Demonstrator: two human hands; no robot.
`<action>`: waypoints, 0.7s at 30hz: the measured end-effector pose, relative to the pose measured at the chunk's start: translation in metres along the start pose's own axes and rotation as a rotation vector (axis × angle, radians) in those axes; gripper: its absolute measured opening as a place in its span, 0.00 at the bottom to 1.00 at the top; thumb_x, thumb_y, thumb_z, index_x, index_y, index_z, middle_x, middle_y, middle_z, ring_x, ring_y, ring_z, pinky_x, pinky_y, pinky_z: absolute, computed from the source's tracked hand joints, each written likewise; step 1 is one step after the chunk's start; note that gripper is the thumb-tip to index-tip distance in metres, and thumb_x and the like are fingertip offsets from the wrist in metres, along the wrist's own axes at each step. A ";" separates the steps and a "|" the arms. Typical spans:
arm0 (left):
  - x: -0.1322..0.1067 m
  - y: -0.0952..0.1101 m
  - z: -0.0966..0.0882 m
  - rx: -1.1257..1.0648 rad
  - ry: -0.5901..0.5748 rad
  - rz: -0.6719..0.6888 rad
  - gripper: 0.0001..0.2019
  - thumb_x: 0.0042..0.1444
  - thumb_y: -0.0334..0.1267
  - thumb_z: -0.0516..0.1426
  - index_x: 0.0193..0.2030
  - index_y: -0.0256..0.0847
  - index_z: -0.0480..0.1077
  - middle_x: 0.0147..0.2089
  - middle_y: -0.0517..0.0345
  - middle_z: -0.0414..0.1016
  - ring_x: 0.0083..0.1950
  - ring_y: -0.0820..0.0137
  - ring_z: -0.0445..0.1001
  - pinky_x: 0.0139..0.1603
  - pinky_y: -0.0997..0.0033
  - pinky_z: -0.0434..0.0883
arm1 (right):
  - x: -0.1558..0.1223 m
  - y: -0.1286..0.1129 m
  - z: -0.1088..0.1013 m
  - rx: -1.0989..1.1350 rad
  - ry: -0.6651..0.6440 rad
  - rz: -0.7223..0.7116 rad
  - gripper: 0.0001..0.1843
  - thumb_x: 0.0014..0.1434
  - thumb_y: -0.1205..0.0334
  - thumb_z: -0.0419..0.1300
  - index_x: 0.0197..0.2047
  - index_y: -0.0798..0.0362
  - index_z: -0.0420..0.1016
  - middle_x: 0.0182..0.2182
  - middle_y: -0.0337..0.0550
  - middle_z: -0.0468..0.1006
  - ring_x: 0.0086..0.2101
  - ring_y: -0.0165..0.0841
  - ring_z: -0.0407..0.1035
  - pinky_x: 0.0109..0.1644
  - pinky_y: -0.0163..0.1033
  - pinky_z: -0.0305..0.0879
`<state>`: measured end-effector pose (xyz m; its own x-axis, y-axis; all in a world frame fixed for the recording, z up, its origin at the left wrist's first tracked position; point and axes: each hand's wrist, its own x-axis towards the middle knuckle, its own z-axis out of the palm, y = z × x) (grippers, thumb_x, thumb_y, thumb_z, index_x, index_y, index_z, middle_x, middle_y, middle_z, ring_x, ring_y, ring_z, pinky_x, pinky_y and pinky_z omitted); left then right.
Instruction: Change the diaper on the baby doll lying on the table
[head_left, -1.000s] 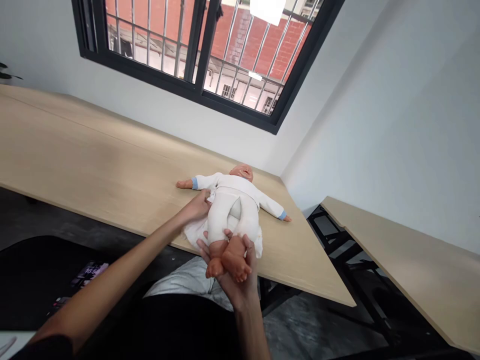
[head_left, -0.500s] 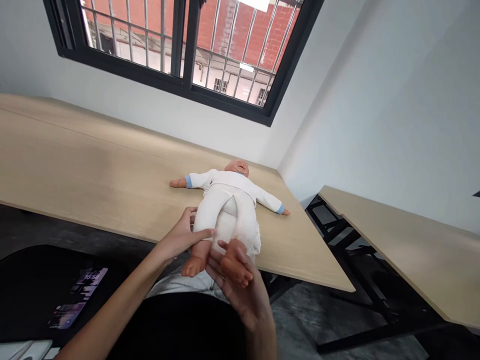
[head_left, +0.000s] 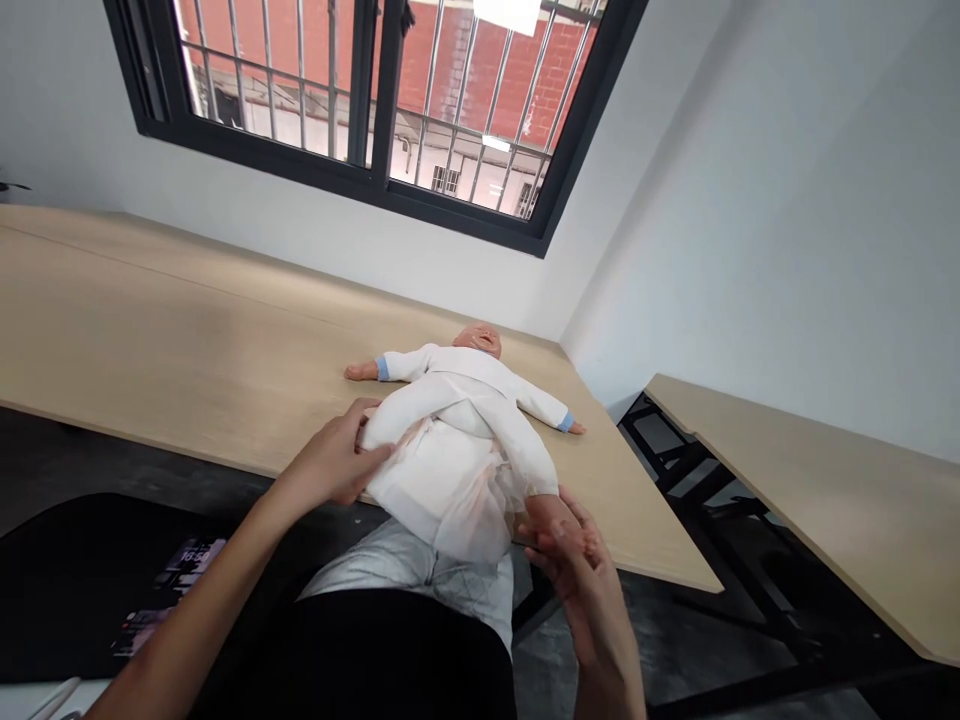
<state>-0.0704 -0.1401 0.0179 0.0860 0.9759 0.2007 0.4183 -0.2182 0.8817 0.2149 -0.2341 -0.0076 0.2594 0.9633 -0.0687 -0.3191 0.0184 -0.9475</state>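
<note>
A baby doll point(head_left: 480, 363) in white clothes with blue cuffs lies on its back on the wooden table, its head toward the window and its legs spread toward me. My left hand point(head_left: 341, 452) is closed around the doll's leg on the left, thumb on top; the foot there is hidden. With its fingers around the other bare lower leg, my right hand point(head_left: 581, 560) holds that leg out to the right over the table edge. Between the legs spreads a thin white diaper point(head_left: 442, 475), its near end hanging past the edge.
The wooden table point(head_left: 187, 320) runs along the wall below a barred window point(head_left: 375, 185). A second table point(head_left: 810, 500) with a black frame stands at the right. At lower left, a lit phone point(head_left: 180, 580) lies on a black surface point(head_left: 60, 590).
My hands have moved apart, spreading the doll's legs. The right leg in view has swung to the right with my right hand. More of the diaper shows between them.
</note>
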 end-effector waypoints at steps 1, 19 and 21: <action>-0.002 0.002 0.002 0.009 -0.022 0.024 0.31 0.46 0.43 0.60 0.59 0.43 0.61 0.49 0.51 0.75 0.44 0.56 0.76 0.43 0.61 0.73 | 0.002 0.003 0.001 -0.084 0.036 -0.033 0.42 0.44 0.51 0.71 0.60 0.50 0.62 0.49 0.50 0.75 0.35 0.38 0.76 0.34 0.39 0.73; -0.008 0.005 0.025 -0.430 -0.211 0.002 0.43 0.44 0.33 0.60 0.67 0.47 0.48 0.67 0.52 0.57 0.66 0.61 0.58 0.66 0.62 0.57 | -0.022 0.036 0.071 -1.007 -0.049 -0.763 0.34 0.56 0.50 0.63 0.64 0.39 0.59 0.62 0.41 0.61 0.63 0.46 0.49 0.67 0.56 0.42; -0.007 0.003 0.025 -0.436 -0.217 -0.001 0.42 0.44 0.33 0.60 0.67 0.46 0.49 0.68 0.53 0.56 0.67 0.61 0.58 0.66 0.63 0.57 | -0.009 0.046 0.083 -0.968 -0.177 -0.646 0.33 0.56 0.53 0.63 0.63 0.40 0.61 0.63 0.38 0.60 0.65 0.46 0.46 0.69 0.55 0.37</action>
<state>-0.0473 -0.1473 0.0080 0.2919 0.9451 0.1468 0.0045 -0.1548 0.9879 0.1223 -0.2196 -0.0251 -0.0353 0.8747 0.4833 0.6705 0.3794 -0.6376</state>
